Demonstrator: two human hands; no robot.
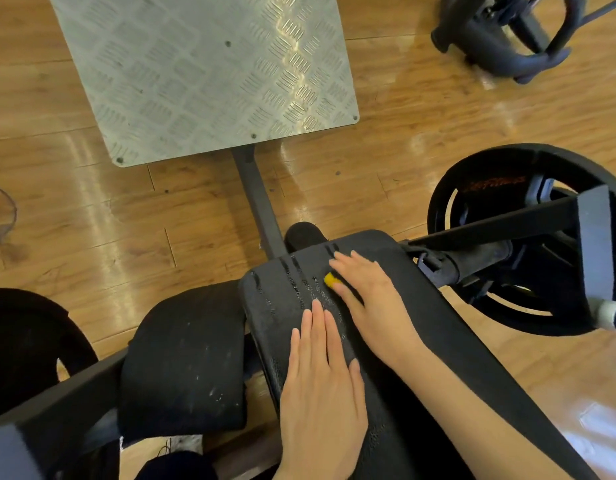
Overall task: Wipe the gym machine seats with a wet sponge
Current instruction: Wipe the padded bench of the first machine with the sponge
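A: Right hand [365,296] flat over the yellow sponge [331,279], pressing it down on the black seat pad [421,306]. Fingers straight, not curled round it; only a corner of the sponge showing at the fingertips.

B: And the left hand [322,382]?

A: Laid flat on the same pad, nearer the body, fingers straight and together. Holding nothing; judging by the pose, just steadying.

B: Progress so far?

A: Wet streaks and droplets across the far end of the pad, just beside the sponge. Looks partly wiped there. Nearer stretch under the left hand and the right-hand side of the pad showing no clear wet marks, so probably still to do.

B: Anything else left?

A: The curved black pad [182,358] to the left, with pale specks on it and no wet sheen. Likely untouched. Other seats not in view, so impossible to say.

B: Surroundings?

A: Checker-plate footplate [202,74] ahead on its post, weight plate [528,237] at the right, wooden floor [92,220] below.
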